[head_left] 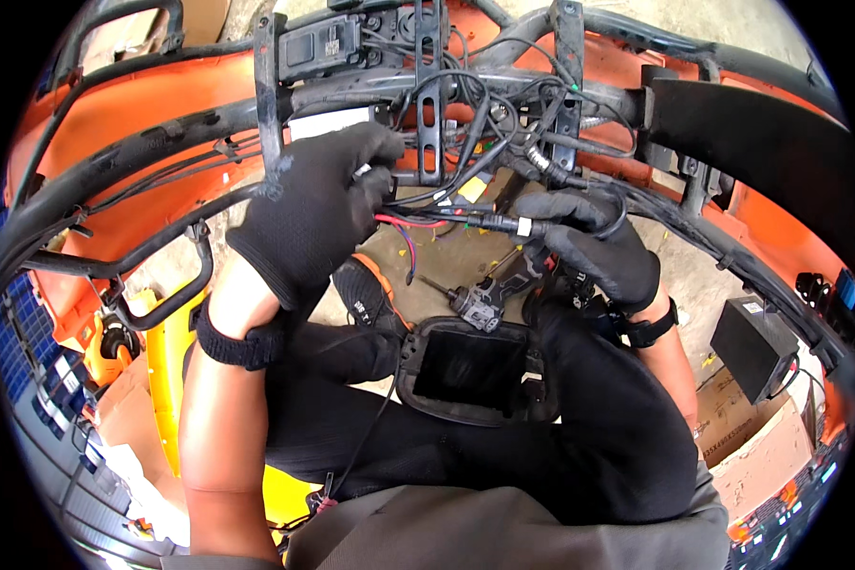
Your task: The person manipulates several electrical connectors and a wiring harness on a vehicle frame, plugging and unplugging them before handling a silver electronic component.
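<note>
Both of my hands wear black gloves and work at a bundle of wires (pixel 437 211) below a black metal frame (pixel 199 128). My left hand (pixel 318 199) is closed, with red, blue and black wires coming out beside its fingertips. A small white piece shows between its fingers, and the rest of its grip is hidden. My right hand (pixel 594 242) pinches a black cable connector (pixel 499 223) with a white band. One cable loops over its fingers. A yellow tag (pixel 473 189) hangs among the wires between the hands.
Orange body panels (pixel 190 95) surround the frame. A cordless power tool (pixel 484 302) and a black framed panel (pixel 475 370) lie below, between my legs. A black box (pixel 754 350) sits above cardboard (pixel 755 437) at right; a yellow panel (pixel 168 370) stands at left.
</note>
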`<state>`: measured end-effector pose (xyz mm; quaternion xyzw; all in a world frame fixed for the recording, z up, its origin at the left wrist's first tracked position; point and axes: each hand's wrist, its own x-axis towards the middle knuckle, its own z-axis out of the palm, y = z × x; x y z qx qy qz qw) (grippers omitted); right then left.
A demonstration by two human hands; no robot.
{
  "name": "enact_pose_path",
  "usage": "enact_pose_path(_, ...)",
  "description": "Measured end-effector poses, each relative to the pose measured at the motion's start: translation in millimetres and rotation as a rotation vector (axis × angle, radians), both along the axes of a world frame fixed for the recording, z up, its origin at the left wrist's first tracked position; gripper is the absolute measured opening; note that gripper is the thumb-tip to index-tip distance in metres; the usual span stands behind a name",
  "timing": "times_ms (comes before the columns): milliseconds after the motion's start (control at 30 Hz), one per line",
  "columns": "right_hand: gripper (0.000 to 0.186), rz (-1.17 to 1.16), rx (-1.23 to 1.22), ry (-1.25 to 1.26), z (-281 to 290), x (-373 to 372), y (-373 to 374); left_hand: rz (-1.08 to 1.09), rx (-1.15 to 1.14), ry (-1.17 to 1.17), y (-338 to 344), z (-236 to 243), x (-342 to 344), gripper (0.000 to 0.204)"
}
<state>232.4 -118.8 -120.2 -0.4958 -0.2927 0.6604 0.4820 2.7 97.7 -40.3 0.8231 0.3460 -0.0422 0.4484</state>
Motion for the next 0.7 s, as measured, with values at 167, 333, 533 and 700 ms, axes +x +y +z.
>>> enact_pose_path(167,0.035,0.026,0.068,0.029,-3,4,-2,-0.157,0.101,-0.067,-14,2,8,0.031)
enact_pose_path(333,0.036,0.021,0.055,0.073,3,2,-2,-0.211,0.298,0.039,-49,-4,16,0.032)
enact_pose_path(533,0.039,0.031,0.009,-0.002,8,6,-5,-0.265,0.522,0.104,-70,-2,23,0.022)
enact_pose_path(700,0.043,0.051,-0.023,0.012,3,7,-8,-0.265,0.645,0.075,-81,-10,21,0.019)
